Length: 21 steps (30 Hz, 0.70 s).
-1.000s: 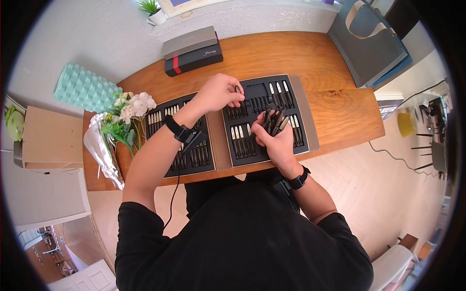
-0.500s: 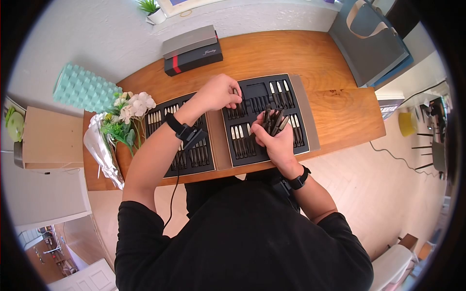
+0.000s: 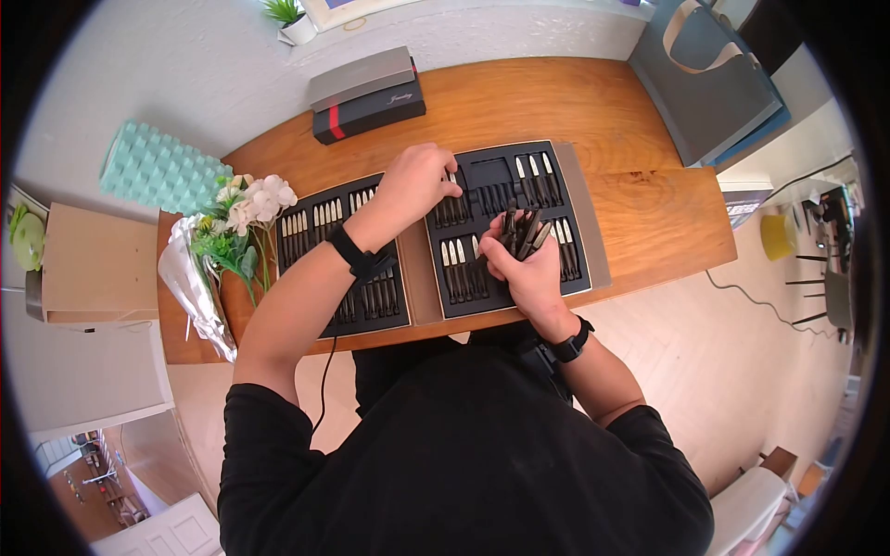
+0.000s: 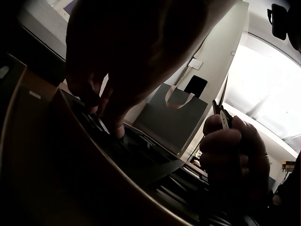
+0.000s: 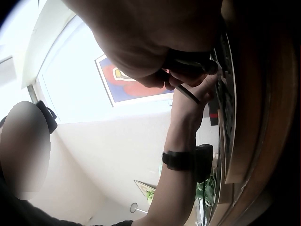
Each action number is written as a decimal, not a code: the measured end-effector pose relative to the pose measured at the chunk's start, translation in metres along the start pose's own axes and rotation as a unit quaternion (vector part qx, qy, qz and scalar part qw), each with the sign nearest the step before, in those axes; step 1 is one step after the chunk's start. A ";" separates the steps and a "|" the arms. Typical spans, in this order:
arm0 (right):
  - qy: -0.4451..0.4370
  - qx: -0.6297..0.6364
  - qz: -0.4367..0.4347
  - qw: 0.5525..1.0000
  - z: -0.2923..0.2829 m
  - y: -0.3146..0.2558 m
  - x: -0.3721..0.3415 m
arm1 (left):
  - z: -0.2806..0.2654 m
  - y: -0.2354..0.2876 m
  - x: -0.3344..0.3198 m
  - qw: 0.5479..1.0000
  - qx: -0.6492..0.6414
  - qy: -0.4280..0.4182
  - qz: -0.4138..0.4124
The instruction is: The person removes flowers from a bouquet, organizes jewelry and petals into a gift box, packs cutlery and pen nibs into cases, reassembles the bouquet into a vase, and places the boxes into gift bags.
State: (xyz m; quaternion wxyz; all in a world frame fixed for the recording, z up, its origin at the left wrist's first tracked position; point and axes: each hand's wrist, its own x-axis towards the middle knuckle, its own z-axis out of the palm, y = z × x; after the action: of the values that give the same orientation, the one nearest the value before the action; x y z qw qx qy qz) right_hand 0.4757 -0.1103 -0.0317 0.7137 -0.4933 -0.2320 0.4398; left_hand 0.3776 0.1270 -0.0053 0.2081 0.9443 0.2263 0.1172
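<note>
My left hand (image 3: 413, 190) reaches over the upper left of the right-hand black tray (image 3: 501, 296). In the left wrist view its thumb and fingers pinch a slim piece (image 4: 102, 125) down at the tray's slots; in the head view most of it is hidden. My right hand (image 3: 527, 269) grips a bunch of slim dark pieces (image 3: 525, 230) with tapered ends, held over the tray's middle. One pale tapered end (image 4: 224, 119) sticks up from that fist. Similar pieces with dark lower parts and pale tips (image 3: 461, 255) stand in rows in the tray.
A second tray (image 3: 371, 324) of such pieces lies on the left, partly under my left forearm. White flowers (image 3: 264, 204) and foil wrapping (image 3: 195, 287) lie beyond it. A grey and black box (image 3: 371, 102) sits at the back, a grey paper bag (image 3: 709, 93) at back right.
My left wrist has turned and shifted slightly right, and the fingers sit lower on the slim piece at the tray's slots. My right hand keeps its bunch in place.
</note>
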 end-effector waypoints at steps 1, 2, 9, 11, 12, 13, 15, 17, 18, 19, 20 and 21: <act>0.000 0.003 0.001 1.000 0.000 0.000 0.000 | 0.001 0.000 -0.001 1.000 0.004 0.007 0.004; 0.000 0.003 0.001 1.000 0.000 0.000 0.000 | 0.003 -0.001 -0.001 1.000 0.007 0.014 0.007; -0.003 0.009 0.004 1.000 0.000 0.001 0.000 | 0.006 -0.002 -0.005 1.000 0.016 0.010 0.005; -0.002 0.006 0.004 1.000 0.000 0.000 0.000 | 0.000 0.004 -0.008 0.997 0.041 0.025 0.054; 0.000 0.012 0.004 1.000 0.000 0.000 0.000 | -0.003 0.010 -0.010 0.997 0.042 0.027 0.055; 0.003 0.017 0.004 1.000 0.000 0.000 0.000 | -0.005 0.017 -0.016 0.998 -0.029 0.019 0.056; 0.019 0.022 -0.002 1.000 0.000 -0.001 0.000 | -0.017 0.036 -0.028 0.983 -0.175 -0.040 0.046; 0.034 0.026 -0.006 0.999 0.000 -0.001 0.000 | -0.025 0.046 -0.037 0.957 -0.255 -0.136 0.002; 0.044 0.039 -0.023 0.998 -0.001 0.000 0.000 | -0.028 0.050 -0.041 0.915 -0.329 -0.228 -0.042; 0.053 0.052 -0.040 0.996 -0.002 0.001 0.001 | -0.031 0.054 -0.048 0.916 -0.310 -0.253 -0.035; 0.050 0.052 -0.039 0.997 -0.002 0.002 0.002 | -0.031 0.055 -0.051 0.917 -0.294 -0.268 -0.018; 0.047 0.058 -0.045 0.996 -0.002 0.003 0.001 | -0.032 0.056 -0.053 0.898 -0.335 -0.282 -0.042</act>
State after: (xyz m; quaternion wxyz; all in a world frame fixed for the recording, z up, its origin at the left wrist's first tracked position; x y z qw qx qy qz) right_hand 0.4768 -0.1096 -0.0350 0.7703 -0.4606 -0.1939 0.3961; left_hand 0.3425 0.0669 0.0411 0.5719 0.8020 0.1445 -0.0941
